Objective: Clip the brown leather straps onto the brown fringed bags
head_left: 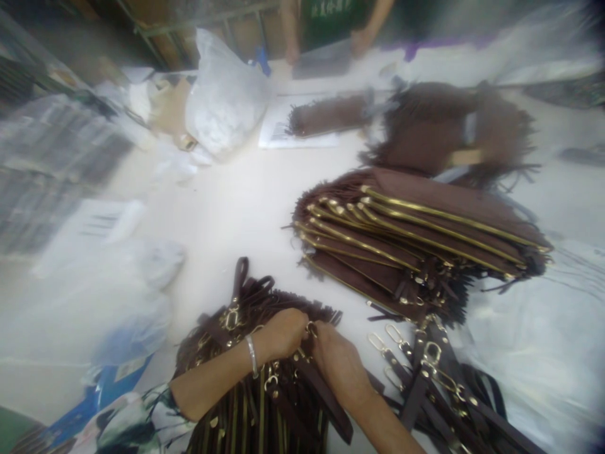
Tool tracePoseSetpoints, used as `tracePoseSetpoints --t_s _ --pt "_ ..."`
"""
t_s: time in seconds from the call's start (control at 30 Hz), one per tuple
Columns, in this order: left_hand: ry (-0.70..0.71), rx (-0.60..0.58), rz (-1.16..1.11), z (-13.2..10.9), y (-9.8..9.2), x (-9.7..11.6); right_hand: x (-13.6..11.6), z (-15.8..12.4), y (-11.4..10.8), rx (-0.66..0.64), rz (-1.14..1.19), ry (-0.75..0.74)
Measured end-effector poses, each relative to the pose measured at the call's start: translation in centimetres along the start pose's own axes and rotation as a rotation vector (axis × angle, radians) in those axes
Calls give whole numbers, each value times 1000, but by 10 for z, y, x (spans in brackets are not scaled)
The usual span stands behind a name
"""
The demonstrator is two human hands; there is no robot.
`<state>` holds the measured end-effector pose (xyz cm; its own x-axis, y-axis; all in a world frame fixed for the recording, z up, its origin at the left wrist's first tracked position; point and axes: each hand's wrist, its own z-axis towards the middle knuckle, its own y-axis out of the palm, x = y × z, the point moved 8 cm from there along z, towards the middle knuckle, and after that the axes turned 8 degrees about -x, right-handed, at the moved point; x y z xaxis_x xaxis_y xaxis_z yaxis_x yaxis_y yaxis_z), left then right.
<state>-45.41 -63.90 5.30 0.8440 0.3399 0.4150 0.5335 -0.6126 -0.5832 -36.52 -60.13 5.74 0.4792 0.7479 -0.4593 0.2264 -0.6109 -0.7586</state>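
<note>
My left hand, with a silver bracelet at the wrist, is closed, its fingertips at a small metal clasp. My right hand is closed from the other side and meets the left at this clasp. A dark brown strap runs down beneath the right hand. Both hands are over a pile of brown fringed pouches with gold zips. A wrist strap loop with a gold clasp lies on that pile. My fingers partly hide the clasp.
More brown zip pouches lie stacked at the right, with fringed pieces behind. Loose straps with gold hooks lie at the lower right. A white plastic bag stands at the back left. Another person's hand holds a flat dark piece across the table.
</note>
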Motion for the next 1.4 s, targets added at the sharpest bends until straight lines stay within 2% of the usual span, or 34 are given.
tracePoseSetpoints --t_s 0.33,0.53,0.8,1.03,1.4 --pt "-46 -22 0 2 -5 -5 -19 5 -16 -55 -14 117" --pt "-86 -33 -22 -1 -9 -4 -17 6 -11 -83 19 205" --pt "-122 3 -61 -10 -15 1 -15 7 -9 -170 107 229" --pt "-179 -14 -166 -18 -27 4 -12 2 -7 -179 146 278" --pt "-111 17 -26 -10 -9 0 -15 -3 -9 -179 157 241"
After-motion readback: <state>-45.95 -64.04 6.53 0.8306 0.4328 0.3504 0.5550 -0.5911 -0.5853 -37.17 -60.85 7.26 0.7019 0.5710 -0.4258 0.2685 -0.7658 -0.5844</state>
